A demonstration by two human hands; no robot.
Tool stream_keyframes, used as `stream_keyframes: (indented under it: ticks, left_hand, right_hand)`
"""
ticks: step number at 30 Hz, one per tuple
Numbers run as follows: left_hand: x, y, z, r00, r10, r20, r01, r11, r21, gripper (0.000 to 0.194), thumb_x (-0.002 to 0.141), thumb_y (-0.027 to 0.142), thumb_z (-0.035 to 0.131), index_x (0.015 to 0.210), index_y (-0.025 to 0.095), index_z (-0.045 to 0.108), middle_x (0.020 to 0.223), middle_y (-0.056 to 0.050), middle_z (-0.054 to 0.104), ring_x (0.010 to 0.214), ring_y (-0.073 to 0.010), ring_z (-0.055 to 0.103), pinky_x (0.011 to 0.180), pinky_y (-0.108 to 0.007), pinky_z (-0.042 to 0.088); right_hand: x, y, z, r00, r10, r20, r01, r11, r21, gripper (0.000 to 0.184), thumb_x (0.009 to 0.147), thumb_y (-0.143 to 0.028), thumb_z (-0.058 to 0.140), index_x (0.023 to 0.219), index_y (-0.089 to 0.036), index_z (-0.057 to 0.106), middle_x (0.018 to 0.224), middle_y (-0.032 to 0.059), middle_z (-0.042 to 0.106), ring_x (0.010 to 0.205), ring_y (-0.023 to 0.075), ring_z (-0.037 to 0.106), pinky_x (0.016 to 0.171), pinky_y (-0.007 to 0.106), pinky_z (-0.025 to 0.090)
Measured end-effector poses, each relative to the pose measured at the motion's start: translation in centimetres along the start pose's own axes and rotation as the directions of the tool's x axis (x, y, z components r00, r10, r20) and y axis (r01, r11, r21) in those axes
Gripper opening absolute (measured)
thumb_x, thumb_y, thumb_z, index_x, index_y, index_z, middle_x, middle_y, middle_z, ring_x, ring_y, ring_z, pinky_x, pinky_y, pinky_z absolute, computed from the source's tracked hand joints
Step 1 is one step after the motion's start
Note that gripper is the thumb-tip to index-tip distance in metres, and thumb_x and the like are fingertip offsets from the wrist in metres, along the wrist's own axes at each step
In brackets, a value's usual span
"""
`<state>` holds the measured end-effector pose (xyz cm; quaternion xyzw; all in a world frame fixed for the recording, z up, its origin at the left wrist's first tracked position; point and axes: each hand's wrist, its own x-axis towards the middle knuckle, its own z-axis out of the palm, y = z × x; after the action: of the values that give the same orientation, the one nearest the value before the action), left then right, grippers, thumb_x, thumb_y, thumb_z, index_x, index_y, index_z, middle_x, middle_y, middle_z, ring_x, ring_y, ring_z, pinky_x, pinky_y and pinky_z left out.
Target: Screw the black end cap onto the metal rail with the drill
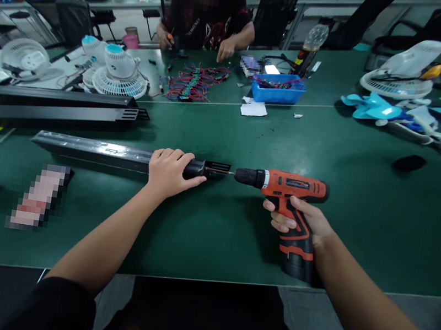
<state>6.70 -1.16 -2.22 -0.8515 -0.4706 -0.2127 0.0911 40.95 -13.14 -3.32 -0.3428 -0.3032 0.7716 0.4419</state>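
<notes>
My right hand [304, 220] is wrapped round the grip of an orange and black cordless drill [296, 186], which points left. The drill's thin bit reaches the right end of a long black bar-shaped housing [93, 150] lying on the green table; whether it touches a screw there is too small to tell. Over the housing near that end lies my left hand [171, 174], fingers across the top and thumb along the near side, gripping it. A slotted black end piece [219, 168] sticks out to the right of this hand.
More long black housings [54, 105] lie behind on the left. White fans [121, 68], a bundle of red wires with circuit boards [193, 84] and a blue bin [278, 91] stand farther back. Blue fan blades [372, 106] lie right. A phone [42, 195] rests front left. A person sits opposite.
</notes>
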Motion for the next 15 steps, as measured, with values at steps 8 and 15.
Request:
stream_keyframes:
  ticks: [8, 15]
  left_hand:
    - [-0.02, 0.02, 0.05, 1.0, -0.002, -0.009, 0.002, 1.0, 0.004, 0.057, 0.088, 0.078, 0.059, 0.113, 0.029, 0.073, 0.104, -0.009, 0.078, 0.101, -0.0343, 0.067, 0.094, -0.048, 0.041]
    - [0.0, 0.05, 0.04, 1.0, -0.008, -0.001, 0.008, 1.0, -0.01, 0.057, 0.088, 0.078, 0.06, 0.112, 0.028, 0.074, 0.104, -0.01, 0.078, 0.102, -0.0353, 0.067, 0.095, -0.05, 0.041]
  right_hand:
    - [0.01, -0.02, 0.09, 0.999, 0.02, -0.03, -0.02, 1.0, -0.007, 0.026, 0.085, -0.038, 0.077, 0.102, -0.02, 0.068, 0.09, 0.0029, 0.061, 0.048, 0.0079, 0.021, 0.045, 0.026, 0.049]
    - [-0.03, 0.33, -0.18, 0.999, 0.018, -0.034, -0.017, 1.0, 0.021, 0.023, 0.087, -0.034, 0.075, 0.103, -0.02, 0.068, 0.091, 0.0029, 0.062, 0.048, 0.0072, 0.026, 0.049, 0.025, 0.049]
